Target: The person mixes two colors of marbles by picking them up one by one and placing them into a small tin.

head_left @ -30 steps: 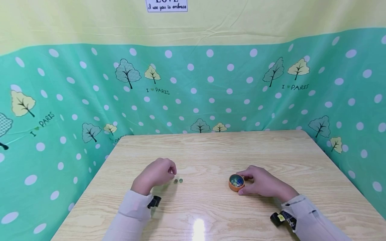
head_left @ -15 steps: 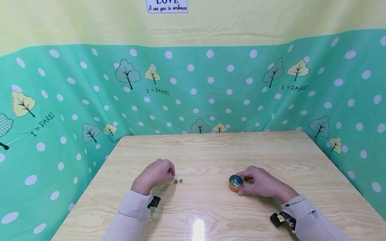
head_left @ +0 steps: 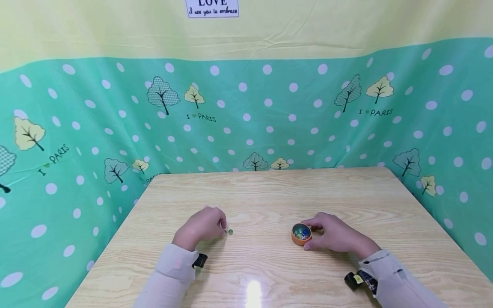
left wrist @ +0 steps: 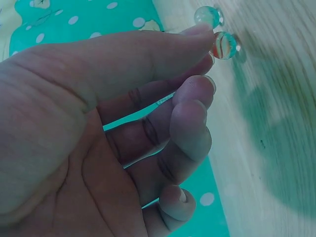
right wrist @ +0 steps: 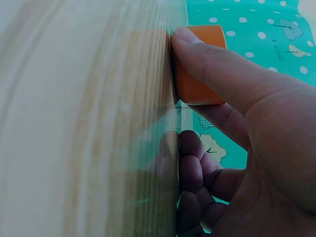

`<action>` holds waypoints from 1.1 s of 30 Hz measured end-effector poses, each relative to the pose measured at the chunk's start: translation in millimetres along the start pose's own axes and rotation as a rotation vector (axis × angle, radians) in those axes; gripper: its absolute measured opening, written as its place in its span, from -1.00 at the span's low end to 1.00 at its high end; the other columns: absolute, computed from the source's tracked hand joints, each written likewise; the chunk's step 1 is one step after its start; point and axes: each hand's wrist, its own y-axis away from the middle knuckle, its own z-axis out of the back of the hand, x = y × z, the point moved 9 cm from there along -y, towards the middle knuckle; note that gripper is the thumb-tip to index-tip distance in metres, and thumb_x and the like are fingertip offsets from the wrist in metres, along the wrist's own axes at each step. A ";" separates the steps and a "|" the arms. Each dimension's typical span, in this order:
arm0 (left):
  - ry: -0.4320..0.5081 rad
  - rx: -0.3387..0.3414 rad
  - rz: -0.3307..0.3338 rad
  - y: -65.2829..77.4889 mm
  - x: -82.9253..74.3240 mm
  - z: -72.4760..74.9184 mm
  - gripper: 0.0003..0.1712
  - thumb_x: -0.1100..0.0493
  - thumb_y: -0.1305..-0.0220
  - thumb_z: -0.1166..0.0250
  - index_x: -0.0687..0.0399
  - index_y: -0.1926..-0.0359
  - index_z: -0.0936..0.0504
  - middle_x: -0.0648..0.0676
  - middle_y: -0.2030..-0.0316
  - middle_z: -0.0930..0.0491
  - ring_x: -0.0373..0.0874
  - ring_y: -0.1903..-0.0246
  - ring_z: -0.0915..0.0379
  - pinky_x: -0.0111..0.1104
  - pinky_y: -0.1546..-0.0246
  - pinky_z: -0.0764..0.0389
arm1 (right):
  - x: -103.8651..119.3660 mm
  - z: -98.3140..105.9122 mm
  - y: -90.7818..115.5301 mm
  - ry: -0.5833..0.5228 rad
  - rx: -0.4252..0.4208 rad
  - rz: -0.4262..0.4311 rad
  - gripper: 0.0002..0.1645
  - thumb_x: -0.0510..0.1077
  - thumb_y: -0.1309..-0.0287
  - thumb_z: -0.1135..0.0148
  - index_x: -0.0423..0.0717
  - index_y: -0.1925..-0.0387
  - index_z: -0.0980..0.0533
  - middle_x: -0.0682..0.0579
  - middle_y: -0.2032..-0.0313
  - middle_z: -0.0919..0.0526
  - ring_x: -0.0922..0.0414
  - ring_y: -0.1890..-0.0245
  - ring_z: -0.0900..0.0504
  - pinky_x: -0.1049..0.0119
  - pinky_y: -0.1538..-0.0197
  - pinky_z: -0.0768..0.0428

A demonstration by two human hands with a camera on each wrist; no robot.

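My left hand (head_left: 201, 226) is at the left of the wooden table, its thumb and index fingertips pinching at the edge of a clear glass marble with a red swirl (left wrist: 227, 45). That marble is mostly hidden by the fingers in the head view. Right beside it lies a second, greenish glass marble (left wrist: 206, 16). The other left fingers are loosely curled. On the right, my right hand (head_left: 336, 233) holds a small round orange container (head_left: 298, 242) by its side, between thumb and fingers. Shiny blue and greenish marbles fill its dark inside. It stands upright on the table.
The light wooden table (head_left: 265, 196) reaches back to a green dotted curtain (head_left: 231, 94), which also hangs along both sides. A camera is strapped to each wrist, the left one (head_left: 200, 260) and the right one (head_left: 356, 280). Lamp glare shows near the front.
My left hand has shifted slightly right and towards me, its fingertips now covering most of the nearer marble. The right hand and the orange container have stayed put.
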 end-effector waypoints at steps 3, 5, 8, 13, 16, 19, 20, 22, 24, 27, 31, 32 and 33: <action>0.001 -0.002 -0.010 0.5 -1.1 -1.5 -0.82 0.27 -0.08 -0.57 -0.03 0.44 -0.70 -0.10 0.52 -0.55 -0.17 0.48 -0.42 -0.28 0.38 -0.48 | -0.1 -0.3 -0.3 0.002 0.001 -0.002 -0.20 0.23 0.06 -0.64 0.21 -0.25 -0.61 0.14 0.11 -0.57 0.14 0.10 -0.50 0.30 0.08 -0.47; -0.002 -0.003 -0.014 0.6 -1.5 -2.5 -0.81 0.28 -0.07 -0.57 -0.03 0.46 -0.70 -0.10 0.52 -0.54 -0.17 0.48 -0.42 -0.28 0.38 -0.48 | 0.0 -0.3 -0.4 0.003 0.000 -0.003 -0.20 0.23 0.06 -0.64 0.21 -0.25 -0.61 0.14 0.11 -0.57 0.14 0.10 -0.50 0.29 0.08 -0.47; -0.015 -0.003 -0.019 -0.1 -1.5 -4.4 -0.81 0.29 -0.09 -0.56 -0.04 0.46 -0.69 -0.11 0.52 -0.54 -0.17 0.47 -0.42 -0.28 0.37 -0.48 | 0.6 -0.3 -0.2 0.003 0.000 0.001 -0.20 0.23 0.06 -0.64 0.19 -0.26 -0.61 0.14 0.11 -0.57 0.14 0.10 -0.50 0.29 0.08 -0.47; -0.021 0.004 -0.016 -0.9 -0.8 -6.6 -0.79 0.29 -0.09 -0.55 -0.05 0.47 -0.68 -0.13 0.51 -0.55 -0.18 0.46 -0.43 -0.27 0.35 -0.49 | 1.6 -0.1 0.8 0.008 0.001 0.006 -0.20 0.23 0.05 -0.63 0.19 -0.26 -0.61 0.14 0.11 -0.57 0.14 0.08 -0.51 0.29 0.07 -0.48; -0.023 0.006 -0.013 -1.2 -0.4 -7.7 -0.79 0.27 -0.09 -0.56 -0.06 0.48 -0.67 -0.13 0.51 -0.55 -0.18 0.46 -0.43 -0.27 0.36 -0.49 | 2.1 0.2 1.0 0.009 0.001 0.008 -0.21 0.23 0.05 -0.63 0.18 -0.25 -0.62 0.14 0.11 -0.57 0.15 0.06 -0.53 0.28 0.05 -0.49; -0.020 0.009 -0.007 -0.9 0.2 -8.5 -0.78 0.27 -0.09 -0.57 -0.06 0.49 -0.66 -0.12 0.52 -0.55 -0.18 0.47 -0.43 -0.28 0.37 -0.48 | 2.5 0.4 1.0 0.006 0.001 0.008 -0.21 0.23 0.05 -0.63 0.17 -0.25 -0.62 0.14 0.11 -0.57 0.15 0.07 -0.53 0.28 0.05 -0.49; -0.020 0.010 -0.005 -0.7 0.3 -8.7 -0.77 0.26 -0.09 -0.57 -0.06 0.49 -0.66 -0.12 0.52 -0.55 -0.18 0.47 -0.43 -0.28 0.38 -0.48 | 2.5 0.3 0.9 0.004 0.001 0.009 -0.21 0.22 0.05 -0.63 0.17 -0.25 -0.62 0.14 0.11 -0.57 0.14 0.07 -0.52 0.29 0.06 -0.49; -0.023 0.009 -0.002 -0.1 0.6 -8.3 -0.76 0.27 -0.10 -0.56 -0.05 0.50 -0.65 -0.12 0.52 -0.55 -0.17 0.48 -0.43 -0.28 0.39 -0.47 | 2.7 0.2 0.9 -0.003 0.002 0.009 -0.21 0.21 0.04 -0.63 0.16 -0.26 -0.62 0.13 0.11 -0.57 0.14 0.08 -0.52 0.30 0.07 -0.48; -0.031 0.006 0.003 0.8 0.8 -7.4 -0.76 0.27 -0.11 -0.55 -0.05 0.51 -0.64 -0.11 0.51 -0.55 -0.17 0.48 -0.43 -0.28 0.40 -0.47 | 3.0 0.1 0.7 -0.009 0.003 0.010 -0.21 0.21 0.04 -0.64 0.15 -0.26 -0.62 0.13 0.10 -0.57 0.14 0.08 -0.52 0.31 0.08 -0.48; -0.039 0.005 0.007 2.1 0.1 -5.4 -0.78 0.28 -0.14 -0.52 -0.05 0.51 -0.65 -0.11 0.50 -0.56 -0.16 0.47 -0.43 -0.28 0.40 -0.48 | 3.3 0.0 0.6 -0.009 0.005 0.009 -0.21 0.21 0.04 -0.64 0.15 -0.26 -0.62 0.13 0.10 -0.57 0.14 0.08 -0.52 0.31 0.07 -0.49; -0.043 0.007 0.010 2.4 -0.7 -4.0 -0.82 0.27 -0.17 -0.49 -0.03 0.48 -0.67 -0.11 0.48 -0.57 -0.16 0.45 -0.44 -0.27 0.38 -0.49 | 3.2 0.4 0.8 0.007 0.002 0.004 -0.22 0.22 0.04 -0.63 0.16 -0.25 -0.62 0.14 0.10 -0.57 0.15 0.06 -0.53 0.27 0.05 -0.49; -0.044 0.007 0.010 2.4 -0.8 -3.6 -0.83 0.26 -0.18 -0.49 -0.03 0.47 -0.67 -0.11 0.48 -0.57 -0.16 0.45 -0.44 -0.27 0.38 -0.49 | 3.0 0.5 0.9 0.012 0.001 0.001 -0.22 0.22 0.04 -0.63 0.16 -0.25 -0.62 0.14 0.10 -0.57 0.15 0.06 -0.53 0.26 0.05 -0.50; -0.044 0.008 0.010 2.3 -0.8 -3.4 -0.84 0.26 -0.19 -0.49 -0.02 0.46 -0.68 -0.11 0.47 -0.57 -0.16 0.45 -0.45 -0.27 0.38 -0.49 | 2.8 0.6 0.9 0.017 -0.001 -0.001 -0.22 0.23 0.04 -0.63 0.17 -0.25 -0.62 0.14 0.11 -0.57 0.16 0.05 -0.53 0.25 0.04 -0.50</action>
